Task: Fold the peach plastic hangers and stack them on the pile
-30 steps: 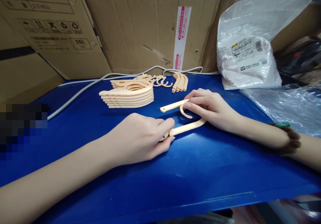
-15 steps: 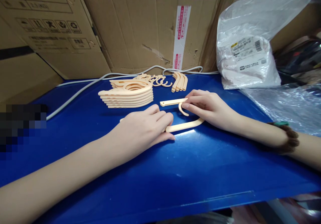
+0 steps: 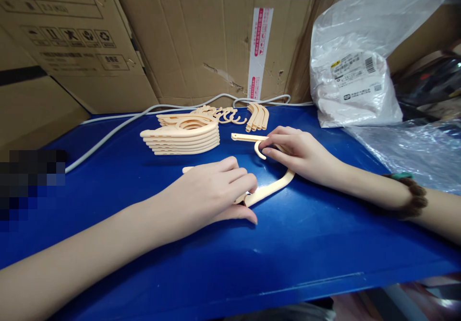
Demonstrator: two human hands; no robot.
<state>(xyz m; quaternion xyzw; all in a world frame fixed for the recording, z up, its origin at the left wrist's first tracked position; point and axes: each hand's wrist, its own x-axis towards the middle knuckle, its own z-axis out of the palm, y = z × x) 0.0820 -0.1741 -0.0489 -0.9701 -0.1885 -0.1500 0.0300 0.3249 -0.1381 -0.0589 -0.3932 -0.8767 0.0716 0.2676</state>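
Your left hand (image 3: 212, 191) and right hand (image 3: 300, 153) pinch, fingers closed, the hanger (image 3: 268, 190), probably light and stiff, near the stack (image 3: 182, 137).

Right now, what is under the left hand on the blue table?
The left hand covers one end of a peach plastic hanger on the blue table. The joint beneath the palm is hidden.

Both hands low, forearms converging from either side.
Left hand (image 3: 212, 189) palm down, fingers curled, thumb tucked under; right hand (image 3: 297, 153) fingertips pinched, wrist banded.
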